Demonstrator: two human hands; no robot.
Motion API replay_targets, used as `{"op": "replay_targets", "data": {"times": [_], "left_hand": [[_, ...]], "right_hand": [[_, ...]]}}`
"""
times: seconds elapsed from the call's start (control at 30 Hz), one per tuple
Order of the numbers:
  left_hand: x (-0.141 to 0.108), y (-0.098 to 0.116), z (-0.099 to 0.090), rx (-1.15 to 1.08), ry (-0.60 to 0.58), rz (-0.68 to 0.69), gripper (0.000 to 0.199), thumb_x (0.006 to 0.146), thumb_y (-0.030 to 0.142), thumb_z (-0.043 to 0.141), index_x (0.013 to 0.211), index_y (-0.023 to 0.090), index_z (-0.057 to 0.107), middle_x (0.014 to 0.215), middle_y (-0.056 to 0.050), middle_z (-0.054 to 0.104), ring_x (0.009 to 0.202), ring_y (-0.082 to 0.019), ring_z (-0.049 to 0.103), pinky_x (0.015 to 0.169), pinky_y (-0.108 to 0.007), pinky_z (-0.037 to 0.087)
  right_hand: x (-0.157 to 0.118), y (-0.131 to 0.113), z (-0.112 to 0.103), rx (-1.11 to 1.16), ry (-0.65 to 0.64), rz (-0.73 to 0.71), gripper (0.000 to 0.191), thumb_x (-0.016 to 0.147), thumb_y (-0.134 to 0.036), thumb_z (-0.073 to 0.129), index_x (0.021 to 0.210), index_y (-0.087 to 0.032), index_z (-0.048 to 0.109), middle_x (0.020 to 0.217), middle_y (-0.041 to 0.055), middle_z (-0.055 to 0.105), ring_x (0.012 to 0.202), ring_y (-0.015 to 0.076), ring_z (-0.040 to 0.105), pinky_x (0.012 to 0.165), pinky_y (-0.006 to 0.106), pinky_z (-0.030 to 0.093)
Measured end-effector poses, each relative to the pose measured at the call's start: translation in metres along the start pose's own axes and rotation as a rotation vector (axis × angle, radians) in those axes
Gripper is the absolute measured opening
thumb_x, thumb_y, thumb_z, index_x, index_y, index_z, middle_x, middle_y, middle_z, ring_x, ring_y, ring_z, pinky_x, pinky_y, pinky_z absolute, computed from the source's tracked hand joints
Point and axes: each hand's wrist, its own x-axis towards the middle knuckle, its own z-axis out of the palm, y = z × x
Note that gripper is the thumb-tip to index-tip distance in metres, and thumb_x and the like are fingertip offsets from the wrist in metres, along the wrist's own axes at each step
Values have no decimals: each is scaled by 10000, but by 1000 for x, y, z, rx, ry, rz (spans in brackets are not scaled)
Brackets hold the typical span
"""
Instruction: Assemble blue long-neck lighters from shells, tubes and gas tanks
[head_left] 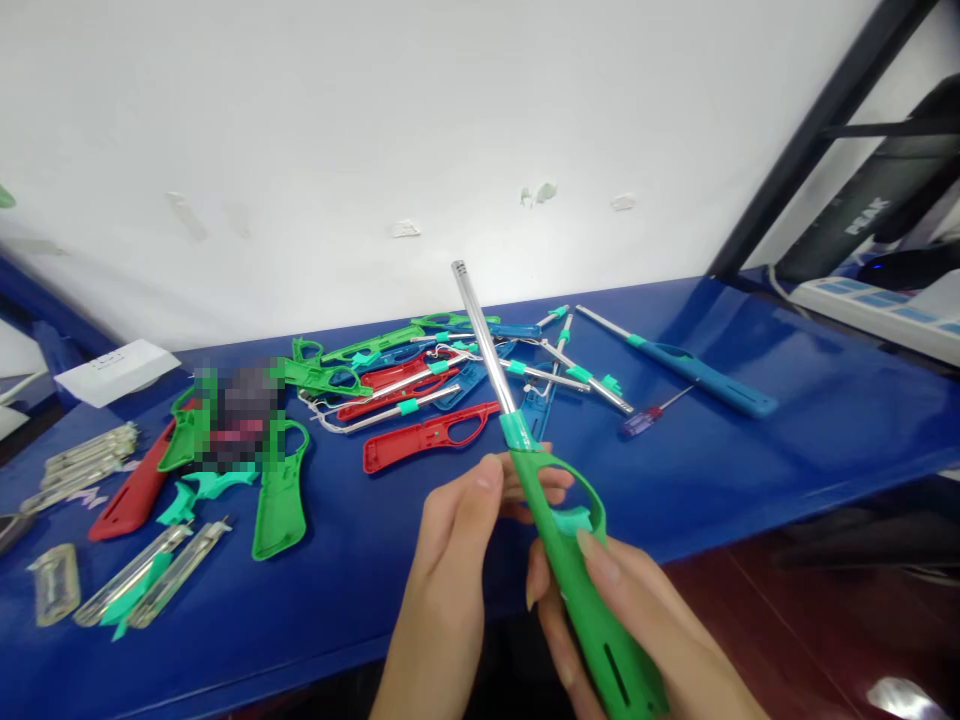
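Observation:
A long-necked green gas lighter (600, 640) is held up over the table's front edge, its silver tube pointing up and slightly left. My right hand (652, 610) is closed around the handle, with the thumb by the turquoise trigger (571, 521). My left hand (454, 560) is closed at the upper handle, its thumb beside the turquoise collar and its fingers passing behind. Beyond the hands lie a red handle shell (424, 440) and several silver lighter tubes (401, 408) with turquoise collars and white wires.
A blue lighter (697, 378) and a purple-handled screwdriver (637, 424) lie right on the blue table (360, 600). Green shells (281, 500), a red handle (139, 480) and clear fuel tanks (180, 575) lie left. A white paper (116, 372) and power strip (877, 305) flank them.

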Motion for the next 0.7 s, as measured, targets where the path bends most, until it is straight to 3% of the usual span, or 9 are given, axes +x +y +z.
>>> {"op": "replay_targets", "data": {"times": [0.1, 0.13, 0.23, 0.3, 0.37, 0.43, 0.5, 0.57, 0.7], "left_hand": [[1, -6, -13, 237, 104, 49, 441, 1018, 607, 644, 1270, 274, 786, 1290, -53, 778, 1228, -274, 693, 1094, -354, 503], [2, -6, -17, 299, 105, 55, 438, 1011, 617, 649, 1275, 295, 785, 1290, -40, 776, 1220, -264, 696, 1080, -334, 505], [8, -6, -26, 404, 27, 50, 427, 1018, 625, 628, 1237, 302, 800, 1219, -37, 791, 1146, -245, 717, 1015, -294, 523], [13, -5, -28, 432, -37, 66, 414, 1031, 605, 613, 1207, 286, 809, 1138, -45, 802, 1073, -240, 727, 964, -286, 534], [16, -5, -27, 442, -75, 93, 405, 1034, 586, 613, 1169, 264, 819, 1060, -57, 804, 1008, -247, 726, 918, -294, 540], [18, -5, -25, 451, -70, 121, 392, 1031, 569, 621, 1137, 251, 825, 1020, -66, 801, 978, -260, 720, 897, -307, 538], [18, -5, -22, 475, -51, 142, 372, 1035, 553, 618, 1115, 255, 826, 998, -66, 798, 965, -266, 719, 892, -317, 533], [18, -5, -20, 504, -53, 168, 358, 1048, 540, 599, 1098, 268, 826, 977, -59, 797, 951, -264, 723, 881, -320, 528], [17, -4, -18, 574, -62, 189, 349, 1068, 515, 561, 1076, 280, 819, 994, -52, 799, 983, -270, 729, 908, -347, 521]], "right_hand": [[8, -15, -27, -75, 29, -135, 701, 800, -842, 721, 972, -162, 734, 633, -4, 620, 463, 115, 554, 415, 219, 428], [8, -25, -40, -134, 108, -213, 678, 789, -805, 762, 1007, -163, 755, 667, 6, 644, 481, 122, 578, 420, 221, 443], [2, -70, -85, -339, 554, -594, 653, 779, -703, 841, 1212, -225, 739, 753, 18, 723, 580, 147, 638, 505, 231, 484], [-3, -107, -117, -637, 846, -635, 703, 860, -715, 746, 1384, -252, 666, 817, 55, 776, 713, 196, 713, 597, 289, 493], [-3, -141, -150, -750, 958, -600, 661, 932, -637, 674, 1383, -153, 678, 771, 96, 761, 761, 220, 727, 674, 372, 489], [5, -167, -177, -855, 995, -568, 627, 943, -569, 699, 1349, -91, 693, 772, 84, 749, 769, 218, 715, 712, 386, 497], [18, -180, -198, -982, 948, -528, 529, 1030, -567, 608, 1280, -115, 723, 858, 31, 723, 803, 193, 714, 761, 348, 549], [33, -184, -210, -1092, 904, -490, 482, 1084, -550, 522, 1141, -132, 755, 932, 11, 703, 884, 206, 730, 802, 339, 585], [63, -182, -223, -1263, 846, -453, 453, 1096, -536, 519, 1116, -146, 749, 1055, 21, 725, 1011, 251, 735, 874, 376, 606]]}}
